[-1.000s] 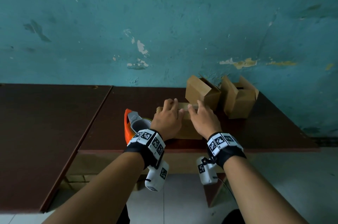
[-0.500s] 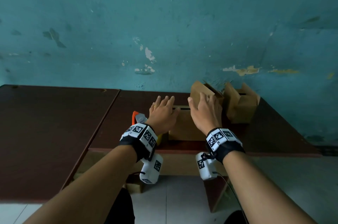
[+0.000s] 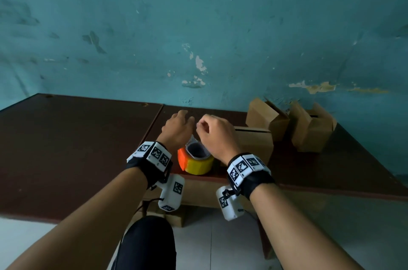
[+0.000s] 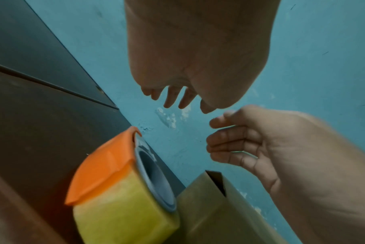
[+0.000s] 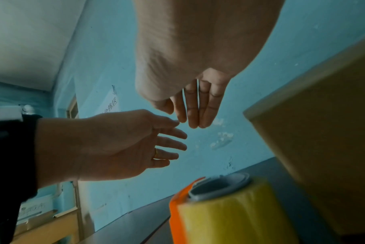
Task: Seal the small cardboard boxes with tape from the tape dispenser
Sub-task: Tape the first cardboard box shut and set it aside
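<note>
Both hands hang in the air above the tape dispenser [image 3: 195, 160], an orange-shelled holder with a yellowish roll on a grey core, which stands on the dark desk [image 3: 84, 148] near its front edge. The left hand [image 3: 176, 129] is spread loosely with its fingers relaxed and apart, holding nothing. The right hand [image 3: 215, 135] has its fingers bent close together beside the left thumb; it may be pinching a loose tape end, but no strip shows in any view, so I cannot tell whether it holds anything.

The step in hand looks like fetching tape for the nearest cardboard box [image 3: 254, 144], which sits just to the right of the dispenser, touching or nearly touching it in the left wrist view. Its top flaps lie folded down with a dark slit showing at the seam, and no tape is visible on it. Its contents, if any, are hidden.

Two more small boxes [image 3: 268, 119] [image 3: 312, 129] stand against the teal wall [image 3: 198, 27] with flaps raised; their insides cannot be seen.

The next move probably calls for gripping the dispenser, drawing the tape end free, and laying it along that seam while the other hand steadies the flaps.
</note>
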`<state>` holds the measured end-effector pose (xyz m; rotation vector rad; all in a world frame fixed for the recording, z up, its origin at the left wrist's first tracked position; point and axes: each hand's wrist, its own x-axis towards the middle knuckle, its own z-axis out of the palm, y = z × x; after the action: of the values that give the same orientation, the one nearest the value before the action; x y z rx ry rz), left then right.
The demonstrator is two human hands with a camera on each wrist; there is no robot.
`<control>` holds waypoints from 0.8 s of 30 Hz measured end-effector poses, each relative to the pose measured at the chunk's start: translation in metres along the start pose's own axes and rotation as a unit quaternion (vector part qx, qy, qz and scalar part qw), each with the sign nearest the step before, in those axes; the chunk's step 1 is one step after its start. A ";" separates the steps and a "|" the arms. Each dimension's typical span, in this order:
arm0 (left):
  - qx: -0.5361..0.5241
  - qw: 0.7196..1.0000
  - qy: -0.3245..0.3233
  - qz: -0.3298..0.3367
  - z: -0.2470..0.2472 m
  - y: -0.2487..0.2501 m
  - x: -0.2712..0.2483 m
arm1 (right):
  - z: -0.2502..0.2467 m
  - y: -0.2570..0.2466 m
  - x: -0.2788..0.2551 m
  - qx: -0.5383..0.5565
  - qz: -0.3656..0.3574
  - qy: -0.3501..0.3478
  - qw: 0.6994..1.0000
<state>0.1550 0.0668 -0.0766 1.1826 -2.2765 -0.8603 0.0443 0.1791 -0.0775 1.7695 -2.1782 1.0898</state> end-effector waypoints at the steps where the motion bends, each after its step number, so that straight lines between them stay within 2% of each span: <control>1: 0.000 1.000 0.001 -0.005 -0.003 -0.005 -0.001 | 0.006 -0.003 -0.001 0.003 0.007 -0.019 1.000; 5: -0.011 0.999 0.006 -0.036 -0.010 -0.032 -0.006 | 0.031 -0.015 -0.008 -0.026 0.047 -0.084 0.995; 13: -0.032 0.997 -0.014 -0.074 -0.003 -0.054 -0.015 | 0.054 -0.024 -0.020 -0.112 0.100 -0.155 0.976; 18: -0.044 0.994 -0.027 -0.099 -0.001 -0.063 -0.018 | 0.066 -0.029 -0.020 -0.180 0.097 -0.179 0.962; 24: -0.054 0.991 -0.039 -0.118 0.001 -0.068 -0.018 | 0.076 -0.027 -0.018 -0.211 0.093 -0.179 0.957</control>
<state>0.2027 0.0521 -0.1258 1.4112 -2.1472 -1.1194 0.0992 0.1463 -0.1305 1.6860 -2.5781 0.2932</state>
